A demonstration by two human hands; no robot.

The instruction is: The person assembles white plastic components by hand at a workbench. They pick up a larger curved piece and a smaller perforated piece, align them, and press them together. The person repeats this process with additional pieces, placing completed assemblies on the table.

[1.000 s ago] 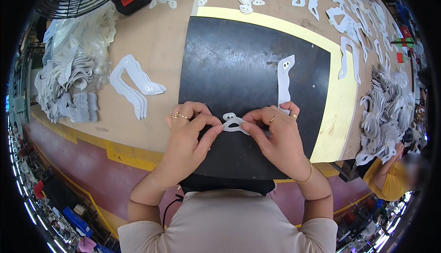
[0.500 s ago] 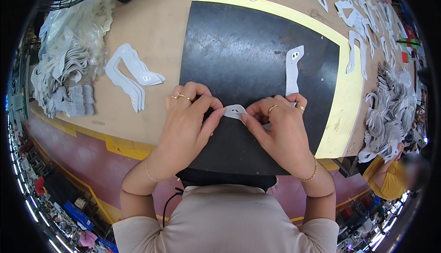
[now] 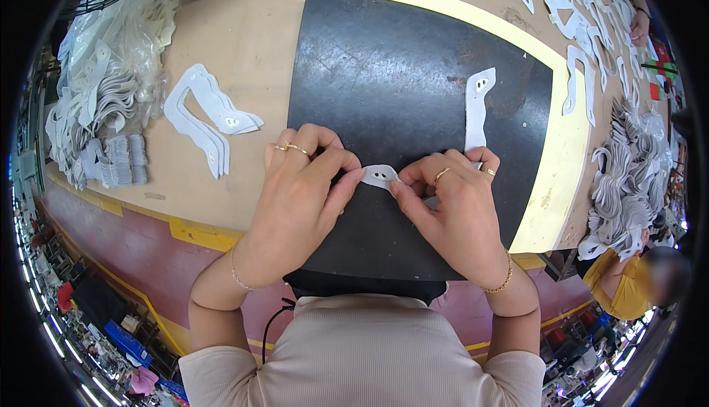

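My left hand [image 3: 295,185] and my right hand [image 3: 458,204] meet over the black mat, thumbs and fingertips pinching opposite sides of a small white flat piece [image 3: 379,173] with two small dark holes. Beyond my right hand a white wavy strip [image 3: 476,111] lies on the mat, its far end widened and holed too. Its near end passes under my right fingers, so I cannot tell whether both belong to one bent piece. To the left of my left hand lies a small stack of bent white pieces [image 3: 196,115] with holed ends.
The black mat [image 3: 369,52] rests on a yellow sheet [image 3: 543,215] on the brown table [image 3: 244,38]. Bagged white pieces [image 3: 111,89] pile up at left, more [image 3: 620,178] at right. Loose ones [image 3: 583,30] spread far right, near another person's hand [image 3: 639,29]. A person in yellow [image 3: 617,289] is at lower right.
The view has shifted slightly. Both my hands keep the same pinch on the white piece. At far right, another person's hand and forearm now show more.
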